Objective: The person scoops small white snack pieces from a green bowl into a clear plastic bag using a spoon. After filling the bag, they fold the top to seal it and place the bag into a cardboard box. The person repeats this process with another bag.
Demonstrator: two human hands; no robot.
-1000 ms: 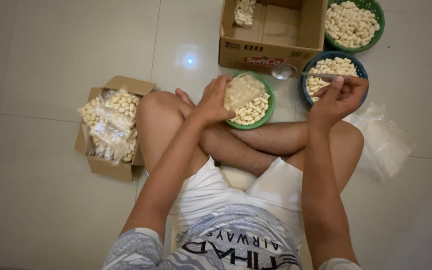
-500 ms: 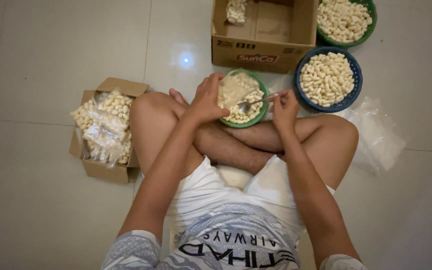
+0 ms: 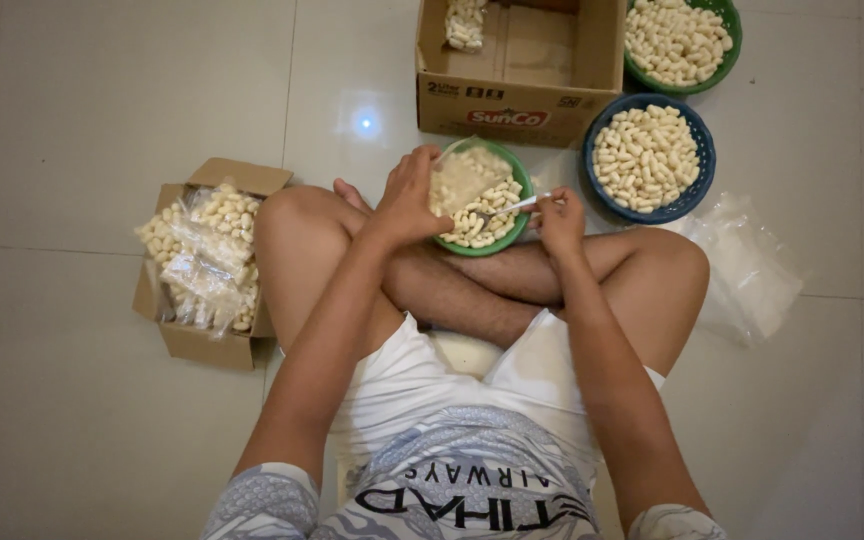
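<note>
Underfoot, pale glossy floor tiles (image 3: pixel 82 110) with a small light glare; a person sits cross-legged on them. A green bowl (image 3: pixel 515 228) of pale puffed snacks rests at the crossed shins. Left hand (image 3: pixel 407 200) is curled around a clear plastic bag (image 3: pixel 460 178) partly filled with snacks, held open over the green bowl. Right hand (image 3: pixel 559 220) is clenched on the handle of a metal spoon (image 3: pixel 514 207), whose bowl end reaches into the snacks just beside the bag's mouth. Near the right knee, a blue bowl (image 3: pixel 692 185) of the same snacks; behind it, a second green bowl (image 3: pixel 727 50), also full. Between them and the person, an open cardboard box (image 3: pixel 517 105) with one filled bag inside. Left of the left knee, a smaller cardboard box (image 3: pixel 202 345) piled with filled bags. Empty clear bags (image 3: pixel 747 270) lie beside the right knee.
</note>
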